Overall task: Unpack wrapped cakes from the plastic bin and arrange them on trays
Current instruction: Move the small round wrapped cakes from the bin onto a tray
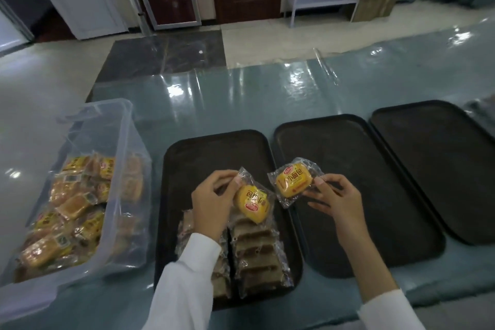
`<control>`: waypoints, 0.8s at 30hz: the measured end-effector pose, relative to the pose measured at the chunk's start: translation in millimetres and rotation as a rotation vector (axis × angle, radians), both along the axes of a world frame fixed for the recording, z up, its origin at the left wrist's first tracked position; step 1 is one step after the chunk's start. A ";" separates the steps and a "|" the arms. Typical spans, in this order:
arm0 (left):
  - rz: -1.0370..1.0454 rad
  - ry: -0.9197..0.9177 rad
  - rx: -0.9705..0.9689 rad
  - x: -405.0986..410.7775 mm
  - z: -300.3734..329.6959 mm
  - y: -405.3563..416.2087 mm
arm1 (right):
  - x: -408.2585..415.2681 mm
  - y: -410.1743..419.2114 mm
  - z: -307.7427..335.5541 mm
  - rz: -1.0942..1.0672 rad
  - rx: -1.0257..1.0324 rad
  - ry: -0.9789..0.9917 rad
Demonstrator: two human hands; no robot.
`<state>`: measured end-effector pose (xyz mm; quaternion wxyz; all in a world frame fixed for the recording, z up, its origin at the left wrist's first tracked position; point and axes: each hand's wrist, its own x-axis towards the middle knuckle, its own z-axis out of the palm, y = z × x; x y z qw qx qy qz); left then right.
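A clear plastic bin [123,142] at the left holds several wrapped yellow cakes [72,206]. My left hand [211,203] pinches the top edge of one wrapped cake [253,203] above the left black tray [187,158]. On that tray, two rows of wrapped cakes [254,249] lie overlapping, partly hidden by my left sleeve. My right hand [334,198] pinches the wrapper edge of a second wrapped cake [293,182], held over the gap between the left tray and the middle tray [348,158].
A third black tray [434,158] lies at the right, overlapping the middle one's edge. All trays sit on a table under a shiny blue-green plastic cover [241,94]. Shelves and a dark door stand beyond the table.
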<state>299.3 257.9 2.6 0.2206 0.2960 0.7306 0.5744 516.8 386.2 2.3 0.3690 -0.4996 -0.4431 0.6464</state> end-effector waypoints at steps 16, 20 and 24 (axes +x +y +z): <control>-0.133 -0.193 -0.043 63.1 -35.0 108.1 | 87.8 68.5 -36.4 -0.209 -0.073 -0.051; -0.132 -0.185 -0.061 99.0 -37.9 145.7 | 122.5 103.0 -38.5 -0.191 -0.057 -0.052; -0.107 -0.178 -0.064 142.8 -44.1 186.4 | 169.8 152.1 -42.1 -0.145 -0.060 -0.041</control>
